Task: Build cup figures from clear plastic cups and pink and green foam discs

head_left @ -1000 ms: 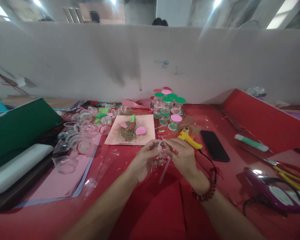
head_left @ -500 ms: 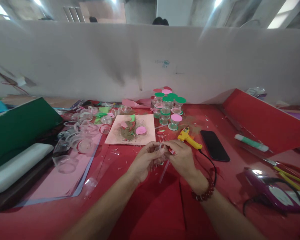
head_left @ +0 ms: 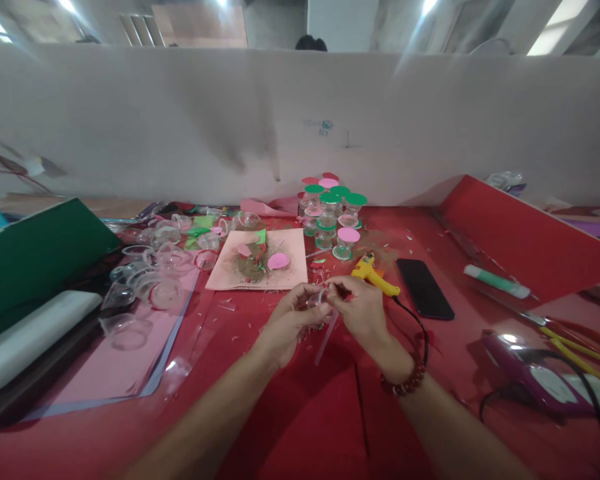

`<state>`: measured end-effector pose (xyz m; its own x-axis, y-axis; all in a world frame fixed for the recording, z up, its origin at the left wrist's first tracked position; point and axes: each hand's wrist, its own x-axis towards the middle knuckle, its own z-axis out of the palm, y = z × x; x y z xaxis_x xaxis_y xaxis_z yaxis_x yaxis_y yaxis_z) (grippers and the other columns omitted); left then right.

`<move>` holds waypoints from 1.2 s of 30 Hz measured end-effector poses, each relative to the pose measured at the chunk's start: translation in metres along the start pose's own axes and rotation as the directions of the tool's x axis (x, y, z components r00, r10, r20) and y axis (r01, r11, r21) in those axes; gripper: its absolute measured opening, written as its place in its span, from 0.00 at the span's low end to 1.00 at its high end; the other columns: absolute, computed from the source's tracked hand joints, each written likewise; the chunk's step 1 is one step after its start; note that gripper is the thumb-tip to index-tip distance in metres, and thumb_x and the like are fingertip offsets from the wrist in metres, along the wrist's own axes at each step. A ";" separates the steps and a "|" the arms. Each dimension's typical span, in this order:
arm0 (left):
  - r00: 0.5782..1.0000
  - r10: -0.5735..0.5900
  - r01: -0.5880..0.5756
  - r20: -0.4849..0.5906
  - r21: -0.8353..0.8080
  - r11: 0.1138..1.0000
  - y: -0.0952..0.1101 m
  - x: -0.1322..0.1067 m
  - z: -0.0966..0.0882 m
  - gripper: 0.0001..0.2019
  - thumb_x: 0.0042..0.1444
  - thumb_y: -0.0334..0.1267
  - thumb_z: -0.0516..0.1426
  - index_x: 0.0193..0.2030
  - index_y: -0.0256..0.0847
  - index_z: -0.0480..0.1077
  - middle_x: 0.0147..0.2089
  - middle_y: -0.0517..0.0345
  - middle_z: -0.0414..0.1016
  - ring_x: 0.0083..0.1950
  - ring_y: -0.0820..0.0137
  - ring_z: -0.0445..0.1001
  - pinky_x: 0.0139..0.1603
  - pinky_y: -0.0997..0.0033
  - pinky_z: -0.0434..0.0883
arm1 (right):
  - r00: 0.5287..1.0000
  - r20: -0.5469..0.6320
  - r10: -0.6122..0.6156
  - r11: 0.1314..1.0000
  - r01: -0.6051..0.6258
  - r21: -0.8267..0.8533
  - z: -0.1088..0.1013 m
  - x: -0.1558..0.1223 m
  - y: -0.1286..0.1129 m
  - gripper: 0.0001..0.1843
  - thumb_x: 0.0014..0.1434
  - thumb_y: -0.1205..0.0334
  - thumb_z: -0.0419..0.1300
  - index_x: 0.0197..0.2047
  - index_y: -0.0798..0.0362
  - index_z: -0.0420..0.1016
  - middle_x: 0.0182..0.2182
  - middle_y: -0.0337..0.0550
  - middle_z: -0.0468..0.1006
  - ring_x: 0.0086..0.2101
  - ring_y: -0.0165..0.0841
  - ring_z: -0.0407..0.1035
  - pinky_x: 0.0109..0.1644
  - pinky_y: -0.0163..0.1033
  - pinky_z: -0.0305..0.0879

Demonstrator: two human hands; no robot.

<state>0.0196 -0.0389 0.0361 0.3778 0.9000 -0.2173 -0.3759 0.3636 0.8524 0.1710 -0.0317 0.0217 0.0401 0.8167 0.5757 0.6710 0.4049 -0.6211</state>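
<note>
Between the thumb and fingers of my left hand [head_left: 290, 320] is a small clear plastic cup [head_left: 316, 301], tilted on its side. The fingers of my right hand [head_left: 360, 310] are pinched together right at the cup's rim; what lies between them is hidden. A clear strip, perhaps a glue stick [head_left: 325, 343], shows below the right fingers on the red table [head_left: 290, 427]. Behind my right hand lies a yellow glue gun [head_left: 375, 275]. Beyond the hands, a pink paper sheet [head_left: 295, 277] carries brown glitter, paper scraps and a pink paper disc [head_left: 279, 261].
Stacked clear cups with green and pink discs [head_left: 327, 220] stand at the back. Loose clear cups [head_left: 150, 287] crowd the left, near a white-topped device [head_left: 40, 340]. On the right are a phone [head_left: 425, 288], a glue tube [head_left: 497, 281], scissors [head_left: 575, 343] and a purple device [head_left: 525, 380].
The right fingers have shifted slightly on the cup's rim, leaving more of the cup visible. Both hands stay together in place; the whole view has moved a little.
</note>
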 end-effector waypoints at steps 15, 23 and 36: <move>1.000 -0.005 0.005 -0.029 0.017 1.000 0.006 0.001 -0.003 0.18 0.43 0.40 0.70 0.37 0.37 0.70 0.34 0.59 0.73 0.30 0.74 0.72 0.34 0.72 0.67 | 0.966 0.108 -0.235 0.971 0.237 -0.004 0.001 0.000 0.004 0.11 0.65 0.63 0.57 0.41 0.54 0.81 0.36 0.46 0.84 0.36 0.36 0.77 0.42 0.39 0.72; 1.000 -0.016 0.017 -0.021 0.034 0.999 0.003 0.002 -0.003 0.17 0.44 0.40 0.69 0.38 0.37 0.71 0.35 0.57 0.74 0.31 0.74 0.73 0.34 0.73 0.67 | 0.975 0.129 -0.180 0.982 0.185 -0.024 0.000 -0.002 0.006 0.09 0.63 0.63 0.57 0.37 0.51 0.80 0.34 0.44 0.83 0.34 0.36 0.76 0.38 0.39 0.70; 1.000 -0.016 0.016 -0.020 0.024 1.000 0.003 -0.001 -0.001 0.20 0.41 0.37 0.70 0.41 0.38 0.71 0.36 0.58 0.75 0.32 0.72 0.76 0.35 0.73 0.67 | 0.997 0.053 0.064 0.991 -0.070 0.115 0.000 0.002 -0.003 0.08 0.57 0.66 0.57 0.32 0.52 0.78 0.27 0.41 0.81 0.27 0.33 0.73 0.33 0.35 0.67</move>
<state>0.0176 -0.0380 0.0388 0.3664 0.8989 -0.2404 -0.3494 0.3724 0.8598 0.1693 -0.0310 0.0251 0.0442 0.8616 0.5056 0.5771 0.3911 -0.7169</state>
